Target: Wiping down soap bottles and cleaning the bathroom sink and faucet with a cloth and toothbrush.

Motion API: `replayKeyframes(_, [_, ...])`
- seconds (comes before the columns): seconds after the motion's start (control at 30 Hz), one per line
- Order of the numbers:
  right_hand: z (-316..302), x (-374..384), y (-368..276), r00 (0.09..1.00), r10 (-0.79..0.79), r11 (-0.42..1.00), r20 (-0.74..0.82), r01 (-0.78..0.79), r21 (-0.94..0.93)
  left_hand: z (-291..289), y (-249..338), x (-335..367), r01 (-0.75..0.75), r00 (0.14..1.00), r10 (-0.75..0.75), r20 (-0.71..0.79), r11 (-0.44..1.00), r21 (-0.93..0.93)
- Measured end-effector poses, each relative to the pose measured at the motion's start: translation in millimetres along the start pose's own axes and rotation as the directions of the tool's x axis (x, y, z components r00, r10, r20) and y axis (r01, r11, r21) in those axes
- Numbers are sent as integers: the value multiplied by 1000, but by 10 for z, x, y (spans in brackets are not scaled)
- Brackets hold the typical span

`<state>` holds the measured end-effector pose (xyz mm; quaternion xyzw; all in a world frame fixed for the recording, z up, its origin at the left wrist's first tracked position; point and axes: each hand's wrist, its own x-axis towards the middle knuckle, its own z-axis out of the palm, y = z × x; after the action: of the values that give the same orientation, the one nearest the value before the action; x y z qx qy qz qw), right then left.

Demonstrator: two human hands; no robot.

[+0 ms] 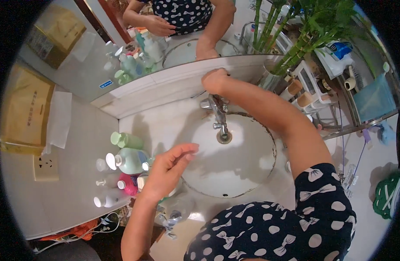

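Observation:
My left hand [167, 170] hovers over the left rim of the white sink basin [248, 169]. Its fingers reach toward the basin with the thumb a little apart, and nothing is in them. My right arm stretches across the basin to the chrome faucet [218, 111] at the back. There my right hand [215, 81] is bent down over the faucet's top, closed around its handle, which the hand mostly hides. Below the spout sits the metal drain [224, 137]; no water stream shows. Nearest my left hand stand a pale green pump bottle [132, 161] and a pink bottle [129, 184].
A mirror [134, 43] rises behind the counter. At back right, bamboo stalks [295, 52] stand in a glass vase [269, 78] beside a white rack [311, 87]. A yellow tissue pack [25, 113] hangs on the left wall above a socket [45, 167].

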<state>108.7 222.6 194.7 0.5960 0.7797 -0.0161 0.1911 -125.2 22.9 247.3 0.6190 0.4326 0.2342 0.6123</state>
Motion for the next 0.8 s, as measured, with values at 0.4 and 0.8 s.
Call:
replayKeyframes(0.4, [197, 389, -466, 995, -88, 969, -41, 95, 229, 113, -55, 103, 17, 999, -17, 34, 1000, -19])
replayKeyframes(0.8, [71, 188, -342, 990, -141, 974, -19, 142, 177, 181, -99, 119, -11, 996, 11, 86, 1000, 2])
